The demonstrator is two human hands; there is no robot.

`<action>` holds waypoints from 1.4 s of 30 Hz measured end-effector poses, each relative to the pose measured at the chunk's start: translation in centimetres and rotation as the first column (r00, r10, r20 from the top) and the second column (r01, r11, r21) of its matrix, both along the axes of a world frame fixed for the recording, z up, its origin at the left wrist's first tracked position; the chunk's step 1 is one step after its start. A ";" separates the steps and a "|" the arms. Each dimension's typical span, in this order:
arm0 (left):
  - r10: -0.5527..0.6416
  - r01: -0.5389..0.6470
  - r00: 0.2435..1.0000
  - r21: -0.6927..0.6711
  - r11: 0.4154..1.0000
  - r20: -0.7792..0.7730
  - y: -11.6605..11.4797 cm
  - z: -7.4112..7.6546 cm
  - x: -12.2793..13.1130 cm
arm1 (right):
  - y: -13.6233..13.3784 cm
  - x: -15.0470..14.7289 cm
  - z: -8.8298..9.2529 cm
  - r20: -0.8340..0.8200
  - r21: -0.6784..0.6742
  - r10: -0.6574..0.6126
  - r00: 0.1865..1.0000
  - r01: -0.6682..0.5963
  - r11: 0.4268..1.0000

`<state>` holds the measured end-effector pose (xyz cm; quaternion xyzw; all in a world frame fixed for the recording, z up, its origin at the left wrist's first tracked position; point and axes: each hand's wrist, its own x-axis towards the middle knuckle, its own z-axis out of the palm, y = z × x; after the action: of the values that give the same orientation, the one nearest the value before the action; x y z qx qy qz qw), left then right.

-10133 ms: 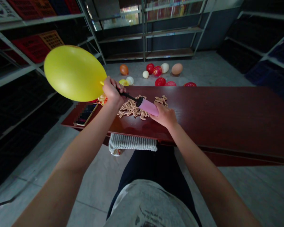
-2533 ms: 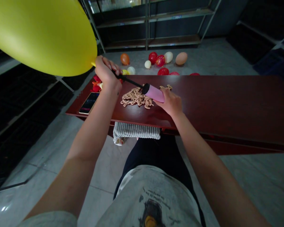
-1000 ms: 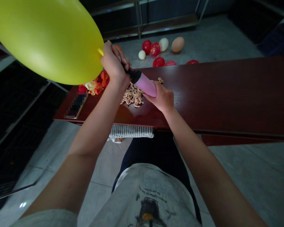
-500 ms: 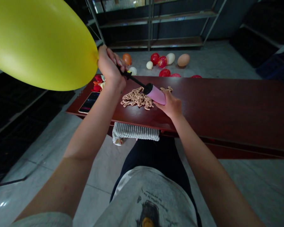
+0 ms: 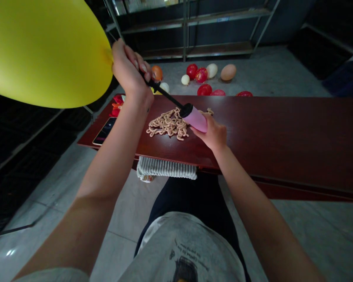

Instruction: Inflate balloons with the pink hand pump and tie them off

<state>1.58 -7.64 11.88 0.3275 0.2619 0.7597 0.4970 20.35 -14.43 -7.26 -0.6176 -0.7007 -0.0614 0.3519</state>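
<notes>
My left hand (image 5: 128, 65) is raised and shut around the neck of a large inflated yellow balloon (image 5: 44, 49), also gripping the far end of the black rod (image 5: 164, 92) of a pink hand pump (image 5: 195, 120). My right hand (image 5: 212, 133) holds the pink pump barrel, just above the dark red wooden table (image 5: 267, 135). Beneath the pump lies a heap of curly beige pieces (image 5: 167, 124). The balloon's neck is hidden inside my left fingers.
A phone (image 5: 104, 131) lies near the table's left end beside red and orange limp balloons (image 5: 116, 105). Several inflated balloons (image 5: 204, 89) rest on the floor beyond the table. Metal shelves (image 5: 188, 35) stand behind them. A grey knitted cloth (image 5: 166, 168) hangs below the near edge.
The balloon is much larger than in the oldest frame. My left hand has moved up and left, drawing more black rod out of the pink barrel than a second ago.
</notes>
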 end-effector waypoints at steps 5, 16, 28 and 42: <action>-0.067 0.067 0.998 -0.006 0.998 0.004 1.4 -0.5 2.5 | 0.4 0.1 -0.1 -0.024 -0.020 -0.054 0.998 0.054 0.998; -0.142 0.127 0.977 -0.098 0.987 -0.160 1.5 -5.1 9.9 | 0.7 0.4 0.0 -0.053 -0.081 -0.164 0.985 0.160 0.984; -0.098 0.088 0.991 -0.117 0.989 -0.089 1.0 -4.0 6.5 | 0.5 0.2 0.0 -0.024 -0.021 -0.091 0.996 0.091 0.996; 0.108 -0.113 0.992 -0.074 0.991 -0.069 -0.4 -0.9 -2.3 | -0.1 -0.2 -0.3 0.043 0.053 0.024 0.999 -0.026 0.998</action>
<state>-0.73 -8.02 10.99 0.3174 0.3250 0.7641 0.4580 20.15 -14.52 -7.56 -0.5977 -0.7138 -0.0884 0.3542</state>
